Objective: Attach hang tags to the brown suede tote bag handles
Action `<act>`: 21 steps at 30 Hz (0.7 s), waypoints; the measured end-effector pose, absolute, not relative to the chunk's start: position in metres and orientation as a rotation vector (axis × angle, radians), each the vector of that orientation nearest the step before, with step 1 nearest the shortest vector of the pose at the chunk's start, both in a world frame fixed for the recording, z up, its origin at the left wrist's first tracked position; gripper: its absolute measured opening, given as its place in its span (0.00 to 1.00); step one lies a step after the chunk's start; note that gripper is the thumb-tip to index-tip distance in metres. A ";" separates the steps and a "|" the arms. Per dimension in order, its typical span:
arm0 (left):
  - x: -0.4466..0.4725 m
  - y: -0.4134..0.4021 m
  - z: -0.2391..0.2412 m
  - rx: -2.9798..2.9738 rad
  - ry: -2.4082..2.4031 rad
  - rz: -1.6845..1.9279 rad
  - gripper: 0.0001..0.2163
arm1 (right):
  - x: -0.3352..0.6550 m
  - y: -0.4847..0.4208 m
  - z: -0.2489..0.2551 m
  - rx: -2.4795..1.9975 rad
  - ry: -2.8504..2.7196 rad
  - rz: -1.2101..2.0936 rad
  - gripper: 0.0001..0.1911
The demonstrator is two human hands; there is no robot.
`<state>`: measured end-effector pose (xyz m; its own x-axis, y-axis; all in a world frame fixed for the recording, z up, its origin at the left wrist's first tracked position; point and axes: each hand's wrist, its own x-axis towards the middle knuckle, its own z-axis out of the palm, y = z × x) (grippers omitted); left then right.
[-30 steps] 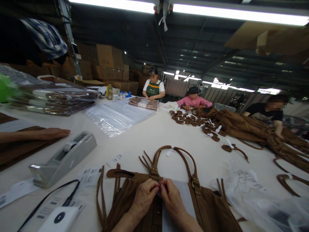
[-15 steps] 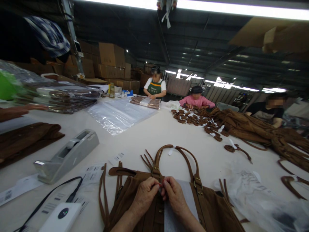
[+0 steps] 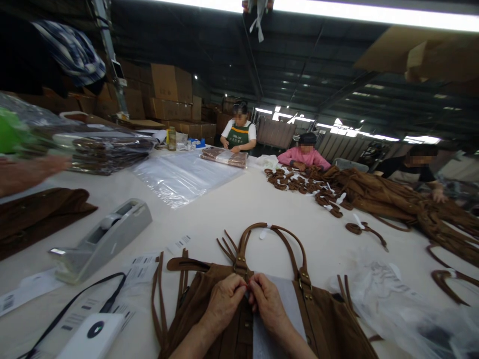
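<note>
A brown handbag with fringes and brass rings lies in front of me, its looped handle pointing away. Over the bag's upper middle, my left hand and my right hand meet, thumbs and forefingers pinched together. Something small and reddish shows between the fingertips, too small to name. A pale sheet lies on the bag beneath my right hand. A white tag is wrapped around the handle.
To the left are a grey tape dispenser, a white device with a black cable and a folded brown bag. Clear plastic bags lie further back. Coiled straps and brown bags fill the right. Several co-workers sit or stand around.
My hands stay pinched together at nearly the same spot. At the left edge a co-worker's hand has lifted and blurred. The co-worker at far right has moved a hand outward.
</note>
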<state>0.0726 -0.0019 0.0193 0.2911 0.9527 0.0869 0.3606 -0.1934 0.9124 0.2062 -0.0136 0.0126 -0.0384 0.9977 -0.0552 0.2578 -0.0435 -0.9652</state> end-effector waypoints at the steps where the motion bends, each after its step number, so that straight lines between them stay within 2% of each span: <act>1: 0.073 -0.002 0.019 1.730 1.204 0.880 0.10 | 0.206 -0.014 0.013 -1.423 -1.419 1.142 0.15; 8: 0.074 -0.001 0.017 1.791 1.282 0.801 0.09 | 0.203 -0.016 0.007 -1.476 -1.465 1.033 0.16; 21: 0.070 0.004 0.009 1.870 1.216 0.716 0.11 | 0.207 -0.006 -0.015 -1.391 -1.428 1.118 0.20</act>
<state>0.0705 0.0036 0.0093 0.3839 0.9224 0.0424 0.4844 -0.2402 0.8412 0.2066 -0.0057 -0.0148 -0.0423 0.9989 -0.0211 0.2596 -0.0094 -0.9657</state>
